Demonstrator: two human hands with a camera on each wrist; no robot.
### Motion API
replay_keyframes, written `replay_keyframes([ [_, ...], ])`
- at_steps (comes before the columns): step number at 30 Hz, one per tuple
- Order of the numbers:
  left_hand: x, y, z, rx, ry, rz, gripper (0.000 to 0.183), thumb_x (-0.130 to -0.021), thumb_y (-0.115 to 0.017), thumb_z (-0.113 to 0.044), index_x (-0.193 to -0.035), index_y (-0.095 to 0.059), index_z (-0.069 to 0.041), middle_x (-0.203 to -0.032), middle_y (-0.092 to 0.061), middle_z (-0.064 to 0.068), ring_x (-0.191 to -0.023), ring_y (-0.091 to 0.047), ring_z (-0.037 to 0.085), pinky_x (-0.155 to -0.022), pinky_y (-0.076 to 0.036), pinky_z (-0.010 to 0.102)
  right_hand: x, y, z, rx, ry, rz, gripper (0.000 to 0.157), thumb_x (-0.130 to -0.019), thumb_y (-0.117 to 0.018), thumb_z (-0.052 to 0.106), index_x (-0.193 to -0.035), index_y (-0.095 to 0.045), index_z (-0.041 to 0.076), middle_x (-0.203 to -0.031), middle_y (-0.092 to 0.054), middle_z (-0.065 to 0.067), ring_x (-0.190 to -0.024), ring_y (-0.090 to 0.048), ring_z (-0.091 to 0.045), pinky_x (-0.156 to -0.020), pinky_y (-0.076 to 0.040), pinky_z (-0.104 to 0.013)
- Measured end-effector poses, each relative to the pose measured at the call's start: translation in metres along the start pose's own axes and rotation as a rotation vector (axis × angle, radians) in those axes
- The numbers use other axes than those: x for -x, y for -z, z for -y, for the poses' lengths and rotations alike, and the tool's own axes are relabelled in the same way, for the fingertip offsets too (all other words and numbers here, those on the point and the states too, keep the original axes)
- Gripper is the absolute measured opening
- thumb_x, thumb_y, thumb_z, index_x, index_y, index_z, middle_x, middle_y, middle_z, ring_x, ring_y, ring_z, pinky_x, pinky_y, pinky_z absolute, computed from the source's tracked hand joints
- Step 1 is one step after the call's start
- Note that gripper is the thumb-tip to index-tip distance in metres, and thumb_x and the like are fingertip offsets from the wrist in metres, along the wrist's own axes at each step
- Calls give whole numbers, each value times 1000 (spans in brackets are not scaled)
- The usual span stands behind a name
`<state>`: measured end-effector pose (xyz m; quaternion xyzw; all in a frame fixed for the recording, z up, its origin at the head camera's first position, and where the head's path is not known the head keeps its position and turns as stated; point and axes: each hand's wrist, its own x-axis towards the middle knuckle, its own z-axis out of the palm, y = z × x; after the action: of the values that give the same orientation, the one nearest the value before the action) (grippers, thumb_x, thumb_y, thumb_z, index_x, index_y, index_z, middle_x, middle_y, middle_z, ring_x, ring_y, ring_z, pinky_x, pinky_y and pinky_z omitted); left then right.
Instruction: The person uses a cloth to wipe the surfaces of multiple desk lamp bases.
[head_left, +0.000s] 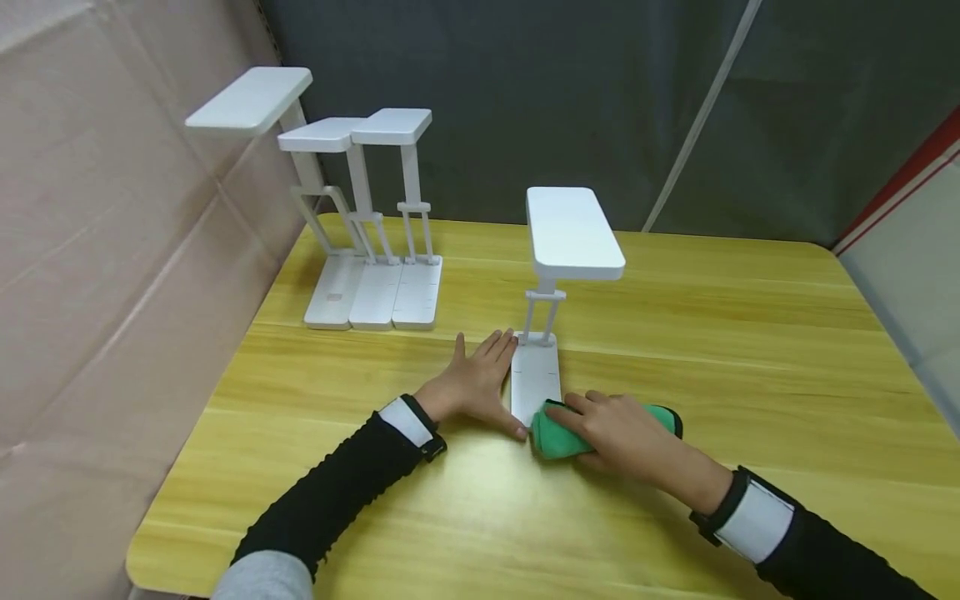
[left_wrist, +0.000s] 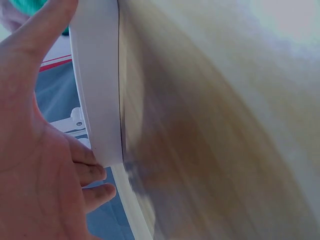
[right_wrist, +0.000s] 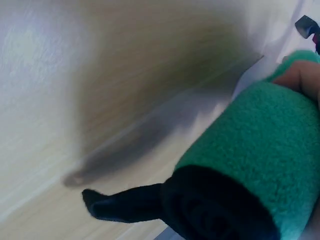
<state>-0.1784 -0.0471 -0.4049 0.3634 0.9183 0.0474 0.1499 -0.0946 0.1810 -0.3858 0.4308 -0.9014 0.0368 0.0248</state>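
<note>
A white folding stand (head_left: 535, 371) with a flat rectangular top stands upright on the wooden table. My left hand (head_left: 480, 382) spreads along the left side of its base, thumb at the near corner and fingertips at the far end. The left wrist view shows the thumb and fingertips against the white edge of the base (left_wrist: 97, 85). My right hand (head_left: 626, 429) grips a folded green cloth (head_left: 557, 437) with black trim at the near end of the base. In the right wrist view the cloth (right_wrist: 260, 135) bulges like a roll, with fingers curled over it.
Several similar white stands (head_left: 372, 292) stand side by side at the back left of the table (head_left: 712, 333), bases close together. A dark curtain (head_left: 487, 100) hangs behind the table. A pale cloth wall (head_left: 112, 275) runs along the left.
</note>
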Motion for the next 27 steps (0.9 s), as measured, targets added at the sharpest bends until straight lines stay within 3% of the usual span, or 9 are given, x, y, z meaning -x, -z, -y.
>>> replay_keyframes([
  [4,0,2,1,6,13,18,133,-53,-55,-85,-141,6,-7,-150,5,10,-136,4,23,-98,0,68,0,8,2,-86,60,33,59,-68,-72,25,-123,-52,19,-107,-56,-1,-81,-54,-13,-58,-49,-30],
  [8,-1,2,3,1,10,3,133,-52,-55,-85,-141,5,-7,-150,4,9,-136,2,23,-98,-2,68,-16,21,-7,-97,16,-50,59,-68,-69,22,-124,-51,16,-107,-57,-6,-80,-54,-13,-58,-48,-30],
  [10,-1,2,5,1,6,-11,132,-53,-56,-85,-142,4,-8,-150,3,8,-136,0,23,-97,-3,69,-30,24,-15,6,-40,-113,59,-69,-69,21,-124,-50,12,-104,-56,-10,-75,-54,-18,-53,-47,-31],
  [13,1,1,8,22,2,-18,128,-55,-55,-84,-142,2,-10,-150,1,7,-136,-1,23,-96,-3,70,-52,18,-22,248,-140,-159,54,-74,-67,20,-123,-48,7,-97,-55,-14,-67,-53,-24,-44,-44,-33],
  [18,4,-1,11,61,-9,1,122,-60,-54,-81,-142,1,-11,-151,1,4,-136,-1,24,-96,-2,71,-70,-6,-8,570,-255,-124,41,-84,-60,19,-117,-45,1,-89,-55,-17,-63,-52,-26,-41,-44,-34],
  [22,5,-2,9,70,-18,0,121,-60,-55,-80,-142,1,-12,-151,1,3,-136,-1,23,-96,-2,71,-68,-16,1,658,-233,-150,35,-86,-58,16,-114,-48,-2,-85,-56,-16,-64,-53,-24,-45,-45,-31],
  [27,5,1,8,74,-23,-7,120,-60,-56,-80,-143,0,-13,-150,2,3,-136,-1,23,-96,-1,70,-62,-11,4,691,-154,-141,36,-85,-60,14,-115,-51,-3,-89,-58,-17,-68,-55,-25,-49,-48,-31],
])
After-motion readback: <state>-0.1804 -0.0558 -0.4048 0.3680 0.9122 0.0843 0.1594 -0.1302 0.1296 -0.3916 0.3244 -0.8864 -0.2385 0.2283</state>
